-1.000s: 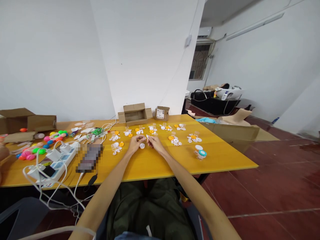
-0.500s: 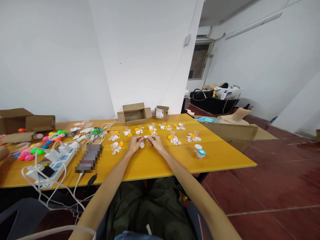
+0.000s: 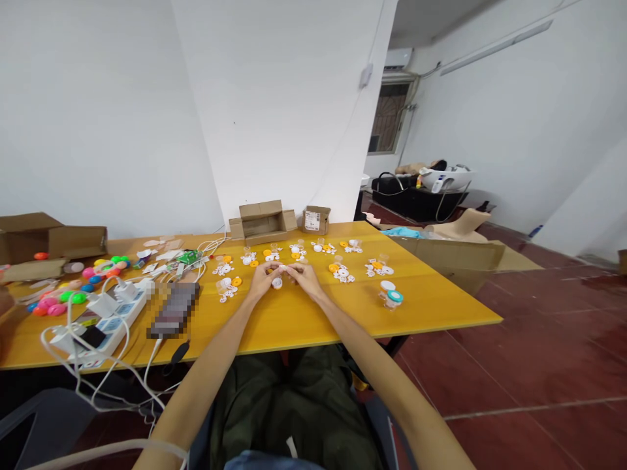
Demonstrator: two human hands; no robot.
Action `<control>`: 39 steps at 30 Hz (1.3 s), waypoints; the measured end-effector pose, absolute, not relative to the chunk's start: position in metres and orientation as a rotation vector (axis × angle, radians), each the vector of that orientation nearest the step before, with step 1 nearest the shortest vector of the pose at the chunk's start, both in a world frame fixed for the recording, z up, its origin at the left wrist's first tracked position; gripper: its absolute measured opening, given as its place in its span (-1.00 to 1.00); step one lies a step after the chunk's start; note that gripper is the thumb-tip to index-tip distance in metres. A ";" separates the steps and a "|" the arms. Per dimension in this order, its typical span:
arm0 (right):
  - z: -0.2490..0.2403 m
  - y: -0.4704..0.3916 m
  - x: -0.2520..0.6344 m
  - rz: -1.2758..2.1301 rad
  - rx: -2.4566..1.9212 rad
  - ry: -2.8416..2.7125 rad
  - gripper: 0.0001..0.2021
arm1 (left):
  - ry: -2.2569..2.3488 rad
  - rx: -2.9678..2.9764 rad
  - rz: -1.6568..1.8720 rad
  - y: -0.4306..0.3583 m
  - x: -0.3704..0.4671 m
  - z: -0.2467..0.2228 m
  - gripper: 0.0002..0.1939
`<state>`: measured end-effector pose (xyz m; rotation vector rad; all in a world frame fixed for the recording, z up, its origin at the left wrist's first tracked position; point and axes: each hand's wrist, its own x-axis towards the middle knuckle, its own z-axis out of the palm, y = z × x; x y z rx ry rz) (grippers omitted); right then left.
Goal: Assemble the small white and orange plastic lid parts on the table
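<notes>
My left hand [image 3: 263, 279] and my right hand [image 3: 304, 277] meet above the table's middle, fingers pinched together. Between the fingertips is a small white plastic piece [image 3: 283, 267], partly hidden, and both hands grip it. Just below it a small clear cup with white in it [image 3: 277, 283] stands on the table. Clusters of small parts lie around: white pieces with orange rings [image 3: 341, 271] to the right, more white pieces [image 3: 226, 295] with an orange ring [image 3: 237, 281] to the left. A clear container with a teal-rimmed lid [image 3: 394, 298] stands farther right, beside a white disc [image 3: 388, 286].
An open cardboard box [image 3: 264, 225] and a small closed box [image 3: 316, 220] stand against the wall. To the left lie a power strip [image 3: 115, 320] with tangled white cables, a blurred phone-like device [image 3: 175, 312] and colourful balls [image 3: 59, 303]. A large carton [image 3: 443, 264] stands beyond the table's right edge.
My hands have drawn closer together around the small white piece, the right moving slightly left. The parts on the table stay in place; the view has shifted very slightly.
</notes>
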<state>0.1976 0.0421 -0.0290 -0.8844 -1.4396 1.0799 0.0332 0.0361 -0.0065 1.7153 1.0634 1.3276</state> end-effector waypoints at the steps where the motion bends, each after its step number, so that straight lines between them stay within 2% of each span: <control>1: -0.029 0.041 0.198 1.075 -0.889 -1.457 -0.63 | 1.053 1.714 1.326 0.037 0.033 -0.007 -0.70; 13: -0.029 0.044 0.201 0.906 -0.935 -1.695 -0.62 | 0.938 1.614 1.238 0.029 0.036 -0.003 -0.65; 25: -0.027 0.044 0.198 1.157 -0.901 -1.590 -0.53 | 0.930 1.552 1.232 0.028 0.034 -0.001 -0.60; 32: -0.021 0.037 0.200 1.175 -0.888 -1.505 -0.51 | 1.068 1.644 1.332 0.041 0.028 -0.008 -0.78; 36: -0.022 0.039 0.199 1.025 -0.973 -1.464 -0.62 | 1.217 1.708 1.371 0.047 0.024 -0.014 -0.93; 39: -0.025 0.041 0.199 0.812 -1.066 -1.486 -0.74 | 1.302 1.758 1.372 0.049 0.022 -0.018 -0.92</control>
